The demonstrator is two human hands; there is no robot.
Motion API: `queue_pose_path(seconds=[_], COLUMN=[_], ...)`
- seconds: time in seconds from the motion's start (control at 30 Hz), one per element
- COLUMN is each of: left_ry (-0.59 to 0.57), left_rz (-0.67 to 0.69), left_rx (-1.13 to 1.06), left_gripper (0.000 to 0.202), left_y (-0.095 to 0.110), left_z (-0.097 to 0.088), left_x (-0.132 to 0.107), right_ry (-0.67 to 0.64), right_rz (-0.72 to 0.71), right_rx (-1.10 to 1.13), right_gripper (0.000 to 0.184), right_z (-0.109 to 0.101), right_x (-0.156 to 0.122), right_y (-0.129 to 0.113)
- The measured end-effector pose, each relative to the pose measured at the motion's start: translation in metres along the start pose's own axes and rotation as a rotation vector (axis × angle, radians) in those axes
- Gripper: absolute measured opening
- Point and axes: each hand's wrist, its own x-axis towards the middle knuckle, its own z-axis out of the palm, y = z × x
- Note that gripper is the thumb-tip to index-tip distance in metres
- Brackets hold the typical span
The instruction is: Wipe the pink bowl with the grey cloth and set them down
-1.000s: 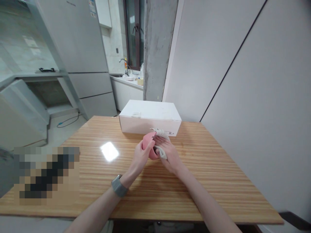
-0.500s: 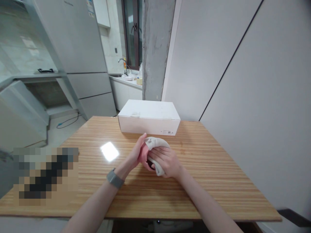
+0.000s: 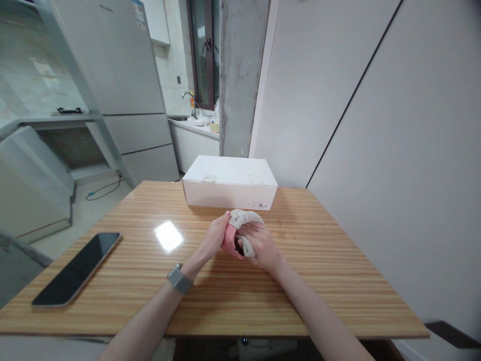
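Over the middle of the wooden table, both hands are close together around a pink object point(image 3: 230, 241) with a dark opening facing right; its exact kind I cannot make out. My left hand point(image 3: 214, 236) is wrapped round its left side, thumb near the top. A whitish cloth point(image 3: 248, 217) lies folded over its upper edge and right side. My right hand point(image 3: 263, 246) presses the cloth against the pink object, its fingers partly hidden in the folds. A watch with a grey band point(image 3: 179, 279) is on my left wrist.
A white closed box point(image 3: 229, 193) stands on the wooden table point(image 3: 323, 286) just beyond my hands. A black-screened phone point(image 3: 78, 271) lies near the left edge. A pale wall point(image 3: 394, 175) runs along the right, and a fridge point(image 3: 112, 65) stands behind at left.
The pink object, the cloth and my left hand have shifted slightly right. The cloth's lower end has moved up and sits more bunched under my right hand.
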Motion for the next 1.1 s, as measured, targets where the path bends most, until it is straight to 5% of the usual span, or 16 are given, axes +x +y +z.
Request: queue_pose_path(seconds=[0.3,0.43,0.63,0.97,1.1], left_ry=[0.044,-0.017,-0.156,-0.200,-0.172], left_rz=[0.124,-0.051,-0.301,-0.182,-0.037], left_rx=[-0.059,-0.361,-0.623,-0.403,-0.135], left_gripper=[0.045,0.035,0.060,0.055,0.051], left_y=[0.001,-0.005,-0.001,-0.002,0.001], left_z=[0.008,0.011,0.007,0.009,0.002], left_x=[-0.009,-0.007,-0.004,0.003,-0.006], right_ry=[0.160,0.152,0.056,0.062,0.103], right_rz=[0.187,0.107,-0.122,0.005,0.114], right_rx=[0.047,-0.013,-0.108,0.112,0.188], right_gripper=[0.026,0.025,0.025,0.021,0.024], right_z=[0.006,0.001,-0.005,-0.002,-0.002], right_x=[0.003,-0.002,-0.004,-0.001,-0.002], right_y=[-0.002,0.004,0.002,-0.003,-0.003])
